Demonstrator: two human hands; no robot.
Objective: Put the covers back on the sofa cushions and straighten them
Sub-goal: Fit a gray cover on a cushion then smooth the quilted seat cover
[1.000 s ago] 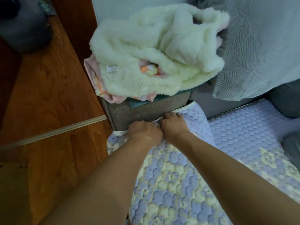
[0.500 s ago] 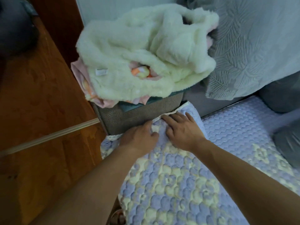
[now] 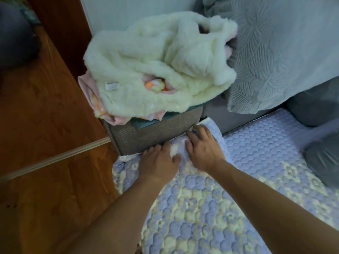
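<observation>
Quilted cover [image 3: 201, 208], left hand [image 3: 157, 162], right hand [image 3: 203, 149] pressing

- The sofa armrest [image 3: 156, 133] is standing hard against the quilted cover's [image 3: 201, 208] far edge, blocking that way.
- The fluffy blanket [image 3: 156, 70] is overhanging the armrest top.
- Open cover is lying free toward the right; grey cushions [image 3: 322, 158] are crowding its right edge.

Blanket [image 3: 156, 70] heaped on armrest [image 3: 156, 132]; both hands (side by side) on cover [image 3: 201, 208] below it

head view, looking down, close range
</observation>
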